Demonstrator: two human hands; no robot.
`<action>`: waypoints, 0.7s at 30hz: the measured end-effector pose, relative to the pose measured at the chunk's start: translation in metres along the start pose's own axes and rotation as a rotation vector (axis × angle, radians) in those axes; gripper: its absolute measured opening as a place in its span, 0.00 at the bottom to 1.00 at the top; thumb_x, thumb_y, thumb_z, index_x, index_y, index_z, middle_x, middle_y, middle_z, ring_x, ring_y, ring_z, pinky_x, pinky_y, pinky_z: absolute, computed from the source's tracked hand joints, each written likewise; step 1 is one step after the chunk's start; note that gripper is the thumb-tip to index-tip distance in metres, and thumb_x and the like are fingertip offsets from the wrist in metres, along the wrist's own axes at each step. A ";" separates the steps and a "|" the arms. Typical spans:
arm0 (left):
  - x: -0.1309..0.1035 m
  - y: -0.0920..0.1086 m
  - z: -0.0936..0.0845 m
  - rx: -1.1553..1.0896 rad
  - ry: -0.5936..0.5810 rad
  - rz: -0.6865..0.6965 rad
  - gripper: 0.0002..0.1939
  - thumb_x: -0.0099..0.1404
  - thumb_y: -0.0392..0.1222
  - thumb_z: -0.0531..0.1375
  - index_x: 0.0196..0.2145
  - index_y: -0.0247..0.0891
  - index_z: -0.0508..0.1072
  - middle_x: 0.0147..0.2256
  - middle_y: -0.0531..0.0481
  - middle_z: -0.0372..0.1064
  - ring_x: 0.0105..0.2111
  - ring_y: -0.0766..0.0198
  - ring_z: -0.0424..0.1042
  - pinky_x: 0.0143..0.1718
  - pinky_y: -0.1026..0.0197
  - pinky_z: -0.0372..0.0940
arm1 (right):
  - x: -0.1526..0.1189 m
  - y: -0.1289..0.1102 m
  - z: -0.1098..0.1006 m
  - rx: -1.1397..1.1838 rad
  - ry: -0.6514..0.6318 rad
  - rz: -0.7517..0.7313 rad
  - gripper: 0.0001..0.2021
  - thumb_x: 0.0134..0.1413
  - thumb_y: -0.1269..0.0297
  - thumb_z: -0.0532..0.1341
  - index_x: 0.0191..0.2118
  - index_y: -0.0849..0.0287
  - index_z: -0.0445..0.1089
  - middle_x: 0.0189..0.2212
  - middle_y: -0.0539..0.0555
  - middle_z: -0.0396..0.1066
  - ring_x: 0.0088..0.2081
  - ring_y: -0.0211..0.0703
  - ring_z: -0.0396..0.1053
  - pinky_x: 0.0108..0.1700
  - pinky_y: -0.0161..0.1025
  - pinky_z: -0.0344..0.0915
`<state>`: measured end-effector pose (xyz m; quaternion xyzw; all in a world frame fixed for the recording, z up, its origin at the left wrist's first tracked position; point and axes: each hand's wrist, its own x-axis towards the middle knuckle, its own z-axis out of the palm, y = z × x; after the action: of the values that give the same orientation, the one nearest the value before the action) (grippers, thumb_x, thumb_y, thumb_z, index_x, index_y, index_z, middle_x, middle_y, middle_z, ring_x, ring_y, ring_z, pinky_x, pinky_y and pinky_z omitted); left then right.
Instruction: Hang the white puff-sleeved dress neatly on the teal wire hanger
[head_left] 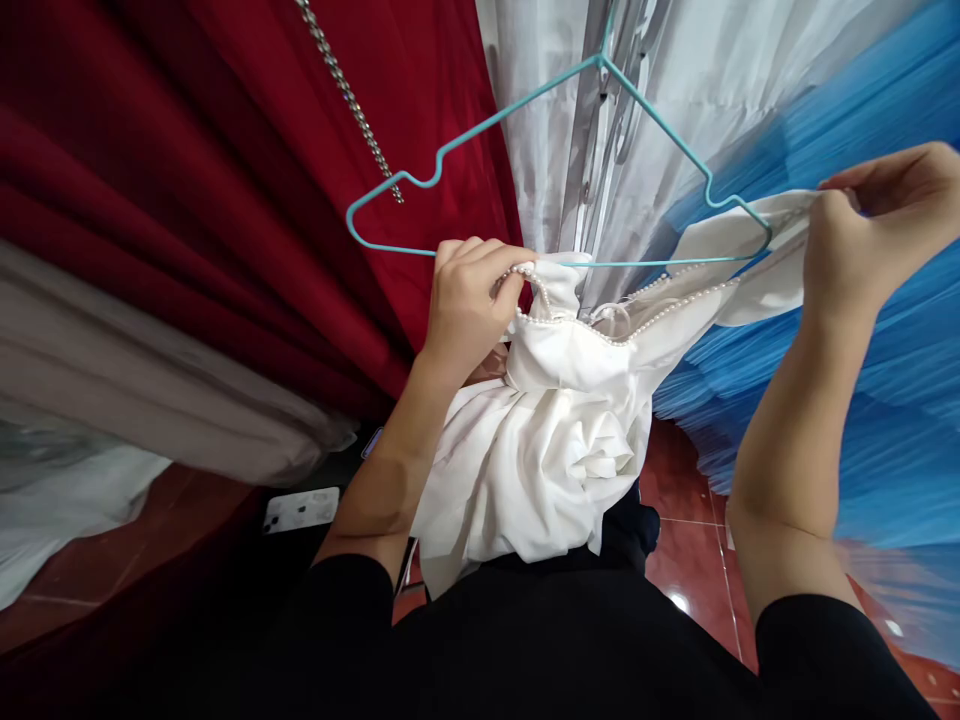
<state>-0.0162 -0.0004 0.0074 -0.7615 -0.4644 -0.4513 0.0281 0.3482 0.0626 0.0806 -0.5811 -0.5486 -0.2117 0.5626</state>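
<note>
A white dress (547,440) with a pearl-beaded neckline and a large fabric flower hangs in front of my body. My left hand (472,300) pinches the beaded edge near one shoulder, its fingers closed beside the hanger's lower bar. Out to the right, my right hand (870,220) grips the end of the dress's other strap and pulls it outward. A light-blue hanger (525,100) stands upright above the bodice. Its right end overlaps the stretched strap, and its lower bar crosses behind my left hand. The hanger's hook runs off the top of the view.
Dark red curtains (225,180) and a beaded chain (349,95) hang at left. White drapes (540,130) are ahead, blue tulle (900,400) at right. A white phone (301,510) lies on a dark surface at lower left. The floor (697,560) has red tiles.
</note>
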 end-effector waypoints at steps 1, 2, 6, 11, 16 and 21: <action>0.000 -0.001 0.000 -0.001 0.003 -0.001 0.12 0.75 0.33 0.58 0.45 0.44 0.82 0.42 0.51 0.81 0.43 0.53 0.75 0.59 0.47 0.64 | -0.003 0.007 -0.004 -0.021 -0.020 0.006 0.15 0.38 0.90 0.61 0.26 0.61 0.76 0.24 0.50 0.76 0.26 0.36 0.71 0.29 0.35 0.62; 0.000 -0.001 0.000 -0.006 0.003 0.000 0.12 0.74 0.33 0.59 0.45 0.44 0.82 0.42 0.51 0.81 0.43 0.53 0.75 0.59 0.47 0.64 | -0.008 0.012 -0.009 -0.023 -0.055 -0.002 0.15 0.38 0.89 0.62 0.26 0.61 0.76 0.24 0.50 0.77 0.26 0.37 0.72 0.29 0.36 0.64; 0.001 -0.003 0.005 -0.039 -0.001 0.003 0.13 0.74 0.32 0.58 0.46 0.44 0.81 0.43 0.51 0.81 0.44 0.53 0.75 0.60 0.47 0.64 | -0.043 0.023 -0.038 0.127 -0.297 -0.065 0.16 0.41 0.81 0.62 0.35 0.57 0.80 0.28 0.49 0.80 0.32 0.42 0.82 0.37 0.39 0.77; 0.002 -0.001 0.005 -0.081 -0.007 -0.013 0.11 0.74 0.32 0.59 0.44 0.43 0.81 0.41 0.51 0.81 0.43 0.55 0.76 0.60 0.48 0.65 | -0.074 0.019 -0.055 0.312 -0.222 -0.121 0.21 0.41 0.68 0.64 0.46 0.53 0.77 0.33 0.48 0.78 0.35 0.48 0.84 0.39 0.46 0.81; 0.001 0.013 0.002 -0.182 -0.006 -0.015 0.10 0.74 0.33 0.59 0.41 0.42 0.82 0.42 0.50 0.83 0.44 0.55 0.78 0.55 0.50 0.67 | -0.088 0.000 -0.017 0.537 0.359 -0.263 0.22 0.50 0.55 0.64 0.52 0.49 0.78 0.41 0.52 0.70 0.32 0.38 0.67 0.32 0.43 0.66; 0.001 0.012 0.002 -0.135 -0.005 -0.047 0.11 0.75 0.35 0.59 0.41 0.43 0.82 0.43 0.50 0.83 0.44 0.54 0.78 0.56 0.49 0.66 | -0.118 -0.018 0.013 0.591 0.483 -0.227 0.33 0.60 0.42 0.62 0.70 0.42 0.68 0.59 0.56 0.65 0.44 0.48 0.67 0.41 0.53 0.69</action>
<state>-0.0058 -0.0063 0.0114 -0.7517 -0.4505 -0.4805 -0.0351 0.2912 0.0224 -0.0177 -0.2636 -0.4984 -0.2361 0.7914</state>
